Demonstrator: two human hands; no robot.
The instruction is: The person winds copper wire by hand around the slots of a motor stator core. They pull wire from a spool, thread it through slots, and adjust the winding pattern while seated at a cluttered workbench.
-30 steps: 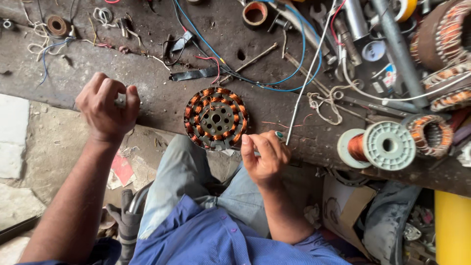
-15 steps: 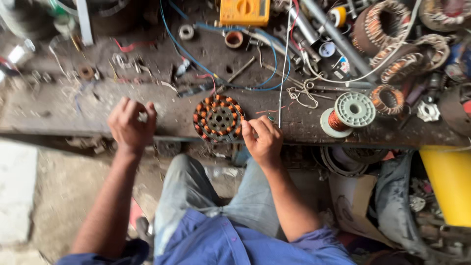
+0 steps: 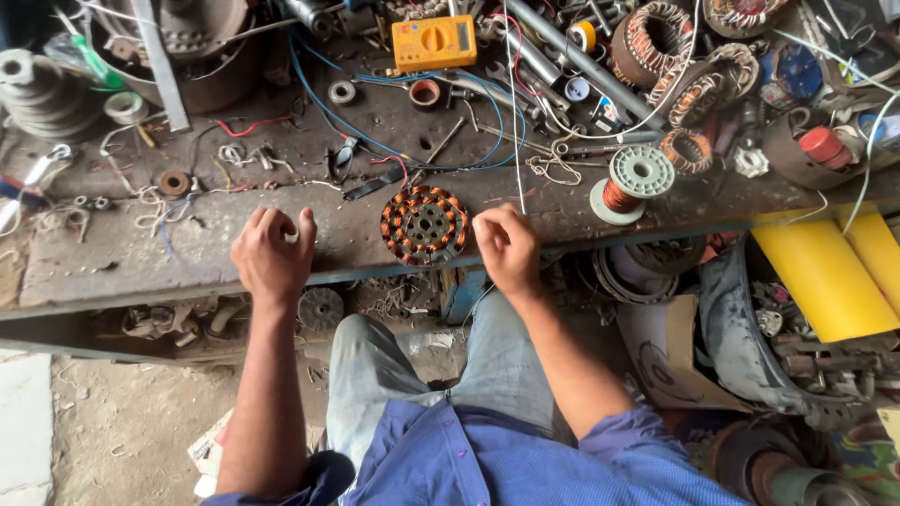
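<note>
Far left of the frame there's a stack of grey stepped pulleys [image 3: 36,94], dull metal, sitting on a grimy, oil-dark workbench [image 3: 122,267] with a worn front edge. Left hand [image 3: 272,255] is at lower left of centre, curled into a loose fist on the bench edge, pinching something small and pale between thumb and fingers; can't tell what it is. Just right of it, dead centre, lies the stator [image 3: 424,224]: a flat round disc with copper-orange windings ringed around a dark steel hub. Right hand [image 3: 506,247] sits right beside it, nearly touching its rim, fingers closed tight; whether it holds a wire I can't make out. Up top centre is a yellow multimeter [image 3: 434,42], boxy plastic. Further right, a pale green spool [image 3: 630,183] of copper wire, then wound coils [image 3: 656,37] at upper right. Smooth yellow sheet [image 3: 825,272] at right edge. Dusty concrete floor [image 3: 122,431] lower left.
</note>
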